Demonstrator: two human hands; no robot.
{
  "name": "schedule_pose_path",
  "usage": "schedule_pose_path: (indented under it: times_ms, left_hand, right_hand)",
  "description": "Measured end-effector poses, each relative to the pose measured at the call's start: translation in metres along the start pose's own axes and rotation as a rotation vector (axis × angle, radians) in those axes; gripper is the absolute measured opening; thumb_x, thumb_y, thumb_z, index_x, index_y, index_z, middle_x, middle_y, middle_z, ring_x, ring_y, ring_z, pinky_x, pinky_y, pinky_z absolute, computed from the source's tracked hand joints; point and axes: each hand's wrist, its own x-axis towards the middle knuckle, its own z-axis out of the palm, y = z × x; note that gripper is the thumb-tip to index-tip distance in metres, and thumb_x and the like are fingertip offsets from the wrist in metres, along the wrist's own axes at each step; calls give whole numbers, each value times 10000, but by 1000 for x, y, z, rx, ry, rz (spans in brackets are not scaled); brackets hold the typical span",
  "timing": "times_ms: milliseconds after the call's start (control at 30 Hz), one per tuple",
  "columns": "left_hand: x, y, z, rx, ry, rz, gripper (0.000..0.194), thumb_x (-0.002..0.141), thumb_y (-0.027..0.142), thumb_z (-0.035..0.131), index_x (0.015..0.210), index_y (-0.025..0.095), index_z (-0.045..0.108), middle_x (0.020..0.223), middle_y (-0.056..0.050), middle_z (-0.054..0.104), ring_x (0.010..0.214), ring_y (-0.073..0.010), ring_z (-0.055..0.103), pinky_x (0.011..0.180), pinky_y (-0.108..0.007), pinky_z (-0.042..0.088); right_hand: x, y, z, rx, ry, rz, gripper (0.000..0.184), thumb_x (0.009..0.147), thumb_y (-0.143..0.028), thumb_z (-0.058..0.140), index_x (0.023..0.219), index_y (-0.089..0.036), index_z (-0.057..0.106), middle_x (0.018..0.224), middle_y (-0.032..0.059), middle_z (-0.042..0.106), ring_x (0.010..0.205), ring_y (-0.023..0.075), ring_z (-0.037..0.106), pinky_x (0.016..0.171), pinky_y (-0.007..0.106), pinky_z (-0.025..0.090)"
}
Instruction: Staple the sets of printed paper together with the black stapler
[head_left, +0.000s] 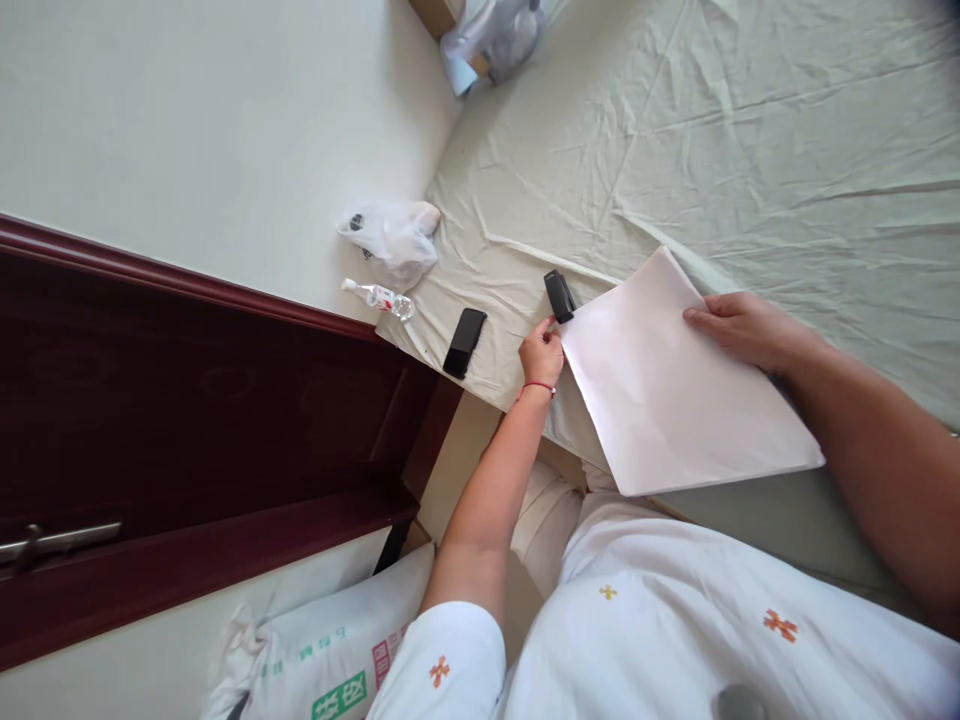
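A stack of white paper point(675, 390) lies on the pale green bed sheet point(750, 150), one corner hanging over the bed's near edge. My left hand point(541, 352) pinches the stack's left corner, its fingers closed, right beside a black stapler point(559, 296) lying at that corner. My right hand point(739, 325) rests on the stack's upper right edge with the fingers curled down on the paper.
A black phone point(465, 342) lies left of my left hand. A small water bottle point(379, 297) and a clear plastic bag point(394, 235) sit at the bed's corner. A dark red door point(187, 400) is on the left, a printed sack point(330, 660) below.
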Motion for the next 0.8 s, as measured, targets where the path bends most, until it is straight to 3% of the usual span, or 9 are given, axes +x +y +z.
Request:
schedule_pose_path:
  times_ms: [200,467,633,800]
  left_hand:
    - [3,0,-2,14,36,10,196,794,214,738,977,224,808,942,-66,751,1067,-244,695,985,-382,552]
    - [6,-2,-6,90,52,58,141,768,213,753,897,228,806,950,-56,754,1048,-230,689,966,-363,555]
    - [9,-2,-4,51,39,37,150,792,206,724,927,205,790,795,-31,714,872,-190,681,914,-340,554]
    - [10,7,-1,14,68,-41,355,791,154,704,1145,157,731,721,-3,664,702,-152,634,838,-322,546]
  right_hand:
    - [3,2,-1,-130,8,-37,255,1057,-271,525,903,-159,694,791,46,733,606,137,654,521,211,455]
    - [7,8,-1,-118,19,-93,237,1044,-276,538,865,-174,655,738,19,692,582,106,593,524,192,418]
    - [11,13,-1,-104,40,-95,237,1029,-295,552,848,-175,649,731,28,691,587,108,583,511,187,402]
    - [9,12,-2,-90,34,-97,228,1011,-305,574,838,-182,655,728,25,689,591,115,592,508,187,415]
